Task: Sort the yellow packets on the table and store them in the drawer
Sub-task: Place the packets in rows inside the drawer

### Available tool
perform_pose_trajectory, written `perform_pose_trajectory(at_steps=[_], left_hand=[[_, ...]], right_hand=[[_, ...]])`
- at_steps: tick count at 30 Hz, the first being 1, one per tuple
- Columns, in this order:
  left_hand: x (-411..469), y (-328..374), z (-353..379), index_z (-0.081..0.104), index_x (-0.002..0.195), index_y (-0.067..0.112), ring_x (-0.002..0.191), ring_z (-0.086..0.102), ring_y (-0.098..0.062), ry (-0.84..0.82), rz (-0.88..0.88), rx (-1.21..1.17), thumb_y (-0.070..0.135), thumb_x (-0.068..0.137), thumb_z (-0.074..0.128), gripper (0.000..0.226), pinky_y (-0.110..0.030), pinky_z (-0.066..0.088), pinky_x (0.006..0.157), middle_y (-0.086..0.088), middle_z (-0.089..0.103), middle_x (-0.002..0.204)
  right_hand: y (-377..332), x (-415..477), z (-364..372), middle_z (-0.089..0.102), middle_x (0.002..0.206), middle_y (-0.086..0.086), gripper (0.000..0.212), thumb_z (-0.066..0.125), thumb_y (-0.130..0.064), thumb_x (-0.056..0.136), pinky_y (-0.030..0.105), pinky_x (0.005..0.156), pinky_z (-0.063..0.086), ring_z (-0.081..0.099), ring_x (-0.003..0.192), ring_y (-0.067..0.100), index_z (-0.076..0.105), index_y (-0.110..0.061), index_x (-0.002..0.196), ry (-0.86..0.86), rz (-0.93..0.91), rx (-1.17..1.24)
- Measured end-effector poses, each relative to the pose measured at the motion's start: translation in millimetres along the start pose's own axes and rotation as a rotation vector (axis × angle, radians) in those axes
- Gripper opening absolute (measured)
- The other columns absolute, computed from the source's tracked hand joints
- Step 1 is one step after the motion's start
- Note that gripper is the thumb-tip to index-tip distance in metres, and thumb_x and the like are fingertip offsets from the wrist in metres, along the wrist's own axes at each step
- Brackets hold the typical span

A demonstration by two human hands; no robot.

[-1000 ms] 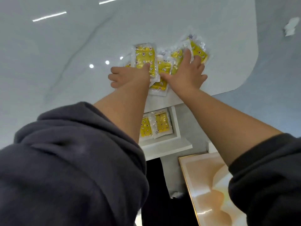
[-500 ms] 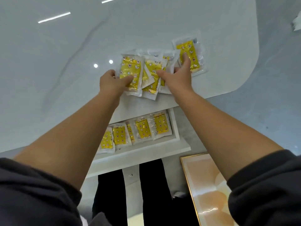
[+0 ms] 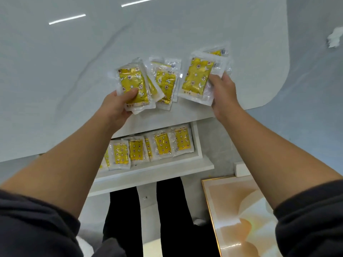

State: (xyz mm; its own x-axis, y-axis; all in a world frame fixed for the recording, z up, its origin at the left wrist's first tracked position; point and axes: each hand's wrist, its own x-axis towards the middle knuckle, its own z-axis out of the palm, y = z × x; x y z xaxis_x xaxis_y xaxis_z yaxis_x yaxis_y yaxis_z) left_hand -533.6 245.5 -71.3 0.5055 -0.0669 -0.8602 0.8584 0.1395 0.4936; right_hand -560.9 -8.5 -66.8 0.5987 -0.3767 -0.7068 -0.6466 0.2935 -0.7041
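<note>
Several yellow packets in clear wrappers lie near the front edge of the glossy white table [image 3: 74, 89]. My left hand [image 3: 117, 104] grips a small stack of packets [image 3: 132, 86], thumb pressed on the top one. My right hand [image 3: 222, 89] holds another packet stack [image 3: 197, 78] by its right edge. Between them a middle pile of packets [image 3: 165, 84] rests on the table. Below the table edge the white drawer [image 3: 196, 143] stands open, with a row of several packets [image 3: 161, 145] lying flat inside.
A gold-framed peach panel [image 3: 241, 216] leans at the lower right beside my legs [image 3: 167, 219]. A crumpled white scrap [image 3: 335, 37] lies on the grey floor at the far right. The table's rounded corner [image 3: 278, 86] is just right of my right hand.
Both hands drew back toward the table's front edge and went from pressing on the spread packets to gripping separate stacks, the left and right piles now split apart.
</note>
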Motion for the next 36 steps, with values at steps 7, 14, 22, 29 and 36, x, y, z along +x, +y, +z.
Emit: perform_pose_trajectory(at_steps=[7, 14, 22, 29, 36], left_hand=[[5.0, -0.8, -2.8, 0.059, 0.121, 0.003, 0.106, 0.066, -0.024, -0.026, 0.051, 0.017, 0.012, 0.092, 0.058, 0.030, -0.036, 0.052, 0.094, -0.009, 0.068, 0.115], [16.4, -6.4, 18.6, 0.051, 0.132, 0.006, 0.107, 0.066, -0.024, -0.102, 0.053, 0.069, 0.012, 0.092, 0.057, 0.041, -0.038, 0.053, 0.091, -0.010, 0.066, 0.122], [-3.6, -28.9, 4.3, 0.049, 0.135, 0.001, 0.122, 0.057, -0.032, -0.211, 0.047, -0.040, 0.016, 0.094, 0.054, 0.044, -0.048, 0.044, 0.103, -0.017, 0.057, 0.133], [-40.8, -53.8, -21.5, 0.047, 0.135, -0.002, 0.118, 0.059, -0.035, -0.248, -0.012, -0.013, 0.016, 0.095, 0.050, 0.044, -0.048, 0.050, 0.096, -0.021, 0.057, 0.131], [-64.9, -82.0, -82.3, 0.063, 0.115, 0.005, 0.104, 0.068, -0.025, -0.180, -0.110, 0.165, 0.016, 0.093, 0.056, 0.026, -0.042, 0.051, 0.095, -0.010, 0.071, 0.113]], right_hand=[[8.7, -5.3, 47.9, 0.068, 0.094, 0.006, 0.007, 0.062, -0.019, 0.086, 0.036, 0.078, 0.057, 0.066, 0.087, 0.021, 0.062, -0.014, 0.090, -0.110, 0.072, -0.408], [22.2, -2.5, 83.4, 0.043, 0.081, -0.005, 0.039, 0.056, -0.015, 0.090, 0.015, 0.048, 0.024, 0.039, 0.068, 0.011, 0.029, -0.030, 0.067, 0.027, -0.164, -0.659], [37.6, -29.0, 61.5, 0.056, 0.085, -0.001, 0.015, 0.065, -0.020, 0.087, 0.023, 0.067, 0.047, 0.051, 0.073, 0.009, 0.054, -0.011, 0.090, -0.122, -0.203, -0.434], [80.7, -68.1, 55.0, 0.062, 0.123, -0.001, 0.058, 0.072, -0.026, 0.083, 0.037, 0.088, 0.054, 0.062, 0.108, 0.016, 0.043, -0.023, 0.133, -0.190, 0.105, -0.254], [134.0, -97.9, 50.4, 0.069, 0.119, 0.004, 0.043, 0.073, -0.029, 0.077, 0.050, 0.106, 0.041, 0.061, 0.116, 0.025, 0.065, -0.019, 0.118, -0.483, 0.324, -0.120]])
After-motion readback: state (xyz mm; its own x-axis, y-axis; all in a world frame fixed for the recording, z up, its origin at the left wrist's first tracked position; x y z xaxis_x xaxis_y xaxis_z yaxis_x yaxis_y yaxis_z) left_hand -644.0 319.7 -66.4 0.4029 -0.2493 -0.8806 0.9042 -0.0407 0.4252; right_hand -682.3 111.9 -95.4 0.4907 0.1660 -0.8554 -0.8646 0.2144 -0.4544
